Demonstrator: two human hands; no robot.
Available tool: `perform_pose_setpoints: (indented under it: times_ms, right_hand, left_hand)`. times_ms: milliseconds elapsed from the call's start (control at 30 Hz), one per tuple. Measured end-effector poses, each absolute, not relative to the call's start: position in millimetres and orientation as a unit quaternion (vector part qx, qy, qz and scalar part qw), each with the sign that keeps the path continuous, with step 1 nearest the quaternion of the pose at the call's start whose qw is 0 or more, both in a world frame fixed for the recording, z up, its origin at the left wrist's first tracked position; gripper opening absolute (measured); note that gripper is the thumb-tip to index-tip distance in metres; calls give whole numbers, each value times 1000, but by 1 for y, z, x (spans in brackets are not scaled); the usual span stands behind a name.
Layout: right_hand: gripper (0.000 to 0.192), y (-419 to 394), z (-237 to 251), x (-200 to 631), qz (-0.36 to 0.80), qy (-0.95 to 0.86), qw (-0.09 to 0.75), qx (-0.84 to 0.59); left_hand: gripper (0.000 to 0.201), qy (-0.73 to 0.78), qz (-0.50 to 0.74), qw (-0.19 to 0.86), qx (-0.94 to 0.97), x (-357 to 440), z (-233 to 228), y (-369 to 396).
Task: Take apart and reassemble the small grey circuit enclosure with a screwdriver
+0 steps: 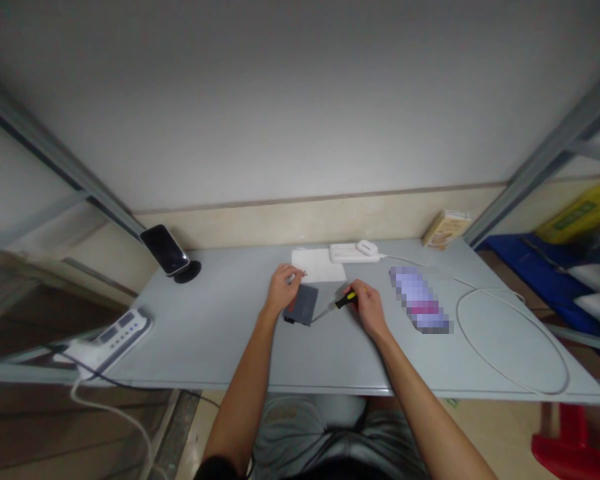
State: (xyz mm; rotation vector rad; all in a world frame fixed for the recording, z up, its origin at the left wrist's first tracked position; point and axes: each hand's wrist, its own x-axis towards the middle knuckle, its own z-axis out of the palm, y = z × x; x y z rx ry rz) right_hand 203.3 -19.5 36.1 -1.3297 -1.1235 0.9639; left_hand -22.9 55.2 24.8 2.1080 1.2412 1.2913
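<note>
My left hand [281, 288] rests on the left edge of a small dark grey box [303, 305] lying on the grey table [220, 333], and pinches a tiny metal piece between its fingertips. In my right hand [367, 305] is a screwdriver [336, 305] with a yellow and black handle. Its metal shaft slants down to the left, and the tip is at the box's right edge.
A white sheet [319, 265] lies just behind the box. Behind it sits a white device [354, 252] with a cable [510, 333] looping across the right side. A phone on a stand [167, 251] is back left, a power strip [111, 337] at the left edge, a small carton [446, 229] back right.
</note>
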Motion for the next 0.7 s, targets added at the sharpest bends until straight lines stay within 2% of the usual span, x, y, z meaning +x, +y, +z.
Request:
perform_pose_setpoints:
  times_ms: [167,300,700]
  right_hand:
    - [38,-22,38,202,412,-473,543,-559]
    - [40,-25,40,201,424,-470,537,-557]
    - [43,-52,36,207,410,-397,571,-590]
  left_hand:
    - [26,480,444,207,728,-28,31,43]
    - [19,468,439,200,740,-32,30,23]
    - [30,483,338,91,803,-39,25,-60]
